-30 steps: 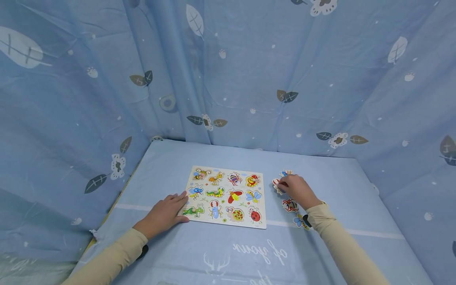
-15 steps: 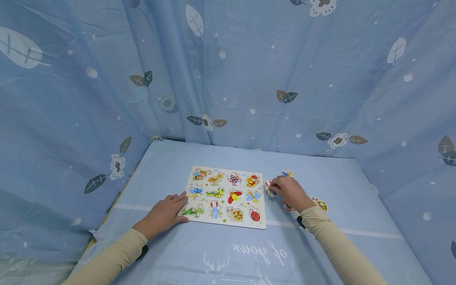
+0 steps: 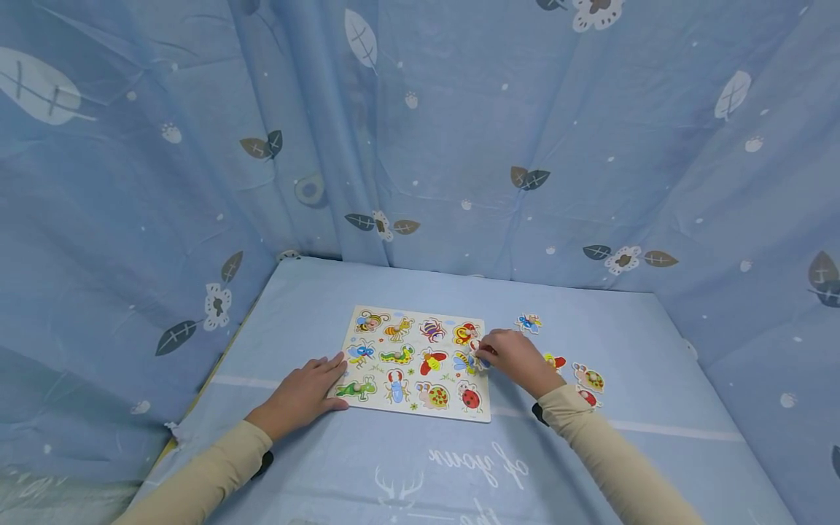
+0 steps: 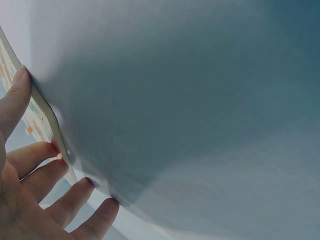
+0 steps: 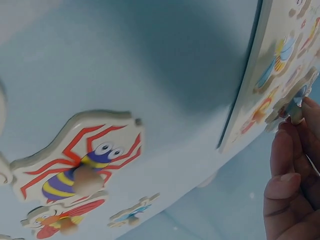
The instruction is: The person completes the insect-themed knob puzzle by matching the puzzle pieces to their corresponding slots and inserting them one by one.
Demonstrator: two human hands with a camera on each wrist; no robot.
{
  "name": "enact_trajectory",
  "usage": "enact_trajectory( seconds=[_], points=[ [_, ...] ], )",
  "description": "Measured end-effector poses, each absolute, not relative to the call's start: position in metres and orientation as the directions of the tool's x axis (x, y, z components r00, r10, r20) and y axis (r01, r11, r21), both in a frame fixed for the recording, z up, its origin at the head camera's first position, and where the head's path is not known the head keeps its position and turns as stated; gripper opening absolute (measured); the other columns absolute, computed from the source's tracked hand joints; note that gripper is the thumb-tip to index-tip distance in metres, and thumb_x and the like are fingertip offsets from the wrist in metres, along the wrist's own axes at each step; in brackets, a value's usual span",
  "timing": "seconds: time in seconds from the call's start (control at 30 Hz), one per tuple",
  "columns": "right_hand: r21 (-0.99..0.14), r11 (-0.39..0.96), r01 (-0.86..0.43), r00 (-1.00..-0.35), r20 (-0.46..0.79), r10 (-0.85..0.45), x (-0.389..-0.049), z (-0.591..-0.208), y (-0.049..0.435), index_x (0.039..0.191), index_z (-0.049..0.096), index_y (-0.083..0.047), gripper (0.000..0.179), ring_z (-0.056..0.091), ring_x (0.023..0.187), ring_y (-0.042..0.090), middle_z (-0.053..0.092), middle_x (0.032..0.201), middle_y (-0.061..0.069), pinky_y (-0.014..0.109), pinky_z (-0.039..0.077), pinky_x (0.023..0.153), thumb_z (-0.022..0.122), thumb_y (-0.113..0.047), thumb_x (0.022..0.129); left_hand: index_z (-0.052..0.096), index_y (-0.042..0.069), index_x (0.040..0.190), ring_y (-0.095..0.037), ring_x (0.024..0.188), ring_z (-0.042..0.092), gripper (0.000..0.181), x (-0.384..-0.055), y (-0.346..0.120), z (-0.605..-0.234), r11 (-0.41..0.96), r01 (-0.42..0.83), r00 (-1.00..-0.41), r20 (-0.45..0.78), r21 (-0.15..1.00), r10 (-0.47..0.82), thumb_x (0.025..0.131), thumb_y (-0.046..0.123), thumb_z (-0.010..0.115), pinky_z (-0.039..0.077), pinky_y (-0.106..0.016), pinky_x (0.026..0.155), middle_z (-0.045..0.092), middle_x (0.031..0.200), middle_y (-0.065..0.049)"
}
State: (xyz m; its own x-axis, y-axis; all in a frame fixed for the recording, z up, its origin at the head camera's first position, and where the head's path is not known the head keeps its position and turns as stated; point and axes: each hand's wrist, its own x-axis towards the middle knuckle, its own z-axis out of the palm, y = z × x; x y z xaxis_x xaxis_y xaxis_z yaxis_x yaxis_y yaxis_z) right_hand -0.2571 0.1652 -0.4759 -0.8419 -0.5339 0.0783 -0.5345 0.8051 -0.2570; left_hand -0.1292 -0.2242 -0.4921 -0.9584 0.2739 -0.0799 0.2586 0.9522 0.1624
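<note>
A pale wooden puzzle board (image 3: 380, 405) printed with insects lies flat on the table. My left hand (image 3: 305, 394) rests at its left edge, fingers extended; in the left wrist view thumb and fingertips touch the board's edge. My right hand (image 3: 518, 359) pinches a stag beetle puzzle piece (image 3: 475, 345) by its knob, over the board's right side. In the right wrist view this piece (image 5: 301, 94) is partly hidden by fingers. Some shapes in the board, such as the green grasshopper (image 3: 361, 389), show a knob.
Loose knobbed pieces lie right of the board: a blue fly (image 3: 529, 323), a snail (image 3: 593, 379), a red-winged bug (image 3: 556, 362) and a ladybug (image 3: 587, 397). A spider piece (image 5: 62, 182) shows in the right wrist view. Blue patterned cloth (image 3: 446, 146) hangs around the table.
My right hand has carried the stag beetle piece left, from among the loose pieces to over the board. More loose pieces are uncovered. My left hand has stayed in place.
</note>
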Motion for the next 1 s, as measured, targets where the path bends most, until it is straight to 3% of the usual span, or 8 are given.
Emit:
enact_trajectory(
  seconds=[0.27,0.63,1.0],
  points=[
    [-0.259,0.782,-0.567,-0.821,0.099,-0.563,-0.251,-0.478,0.151,0.088,0.080,-0.017,0.008,0.054,0.067,0.000,0.068,0.079,-0.010,0.019,0.049,0.062,0.083,-0.024,0.089,0.053,0.003,0.150,-0.041,0.140,0.052,0.079,-0.130,-0.224,-0.492,0.952,0.259,-0.959,-0.077,0.162,0.274,0.090,0.050,0.075,0.052,-0.058,0.102,0.049,0.159,-0.015],
    [-0.260,0.765,-0.590,-0.802,0.074,-0.593,-0.240,-0.478,0.134,0.090,0.080,-0.020,0.007,0.058,0.073,0.000,0.070,0.081,-0.013,0.021,0.054,0.071,0.082,-0.026,0.090,0.053,0.002,0.150,-0.041,0.139,0.052,0.079,-0.129,-0.224,-0.491,0.951,0.261,-0.958,-0.078,0.165,0.276,0.091,0.050,0.074,0.052,-0.058,0.101,0.050,0.159,-0.015],
    [-0.261,0.740,-0.620,-0.777,0.075,-0.625,-0.232,-0.477,0.119,0.090,0.078,-0.022,0.009,0.056,0.072,-0.001,0.071,0.082,-0.014,0.021,0.051,0.068,0.078,-0.030,0.094,0.054,0.003,0.150,-0.041,0.139,0.053,0.079,-0.129,-0.224,-0.492,0.951,0.262,-0.958,-0.071,0.166,0.277,0.090,0.050,0.075,0.053,-0.058,0.100,0.050,0.158,-0.015]
  ],
)
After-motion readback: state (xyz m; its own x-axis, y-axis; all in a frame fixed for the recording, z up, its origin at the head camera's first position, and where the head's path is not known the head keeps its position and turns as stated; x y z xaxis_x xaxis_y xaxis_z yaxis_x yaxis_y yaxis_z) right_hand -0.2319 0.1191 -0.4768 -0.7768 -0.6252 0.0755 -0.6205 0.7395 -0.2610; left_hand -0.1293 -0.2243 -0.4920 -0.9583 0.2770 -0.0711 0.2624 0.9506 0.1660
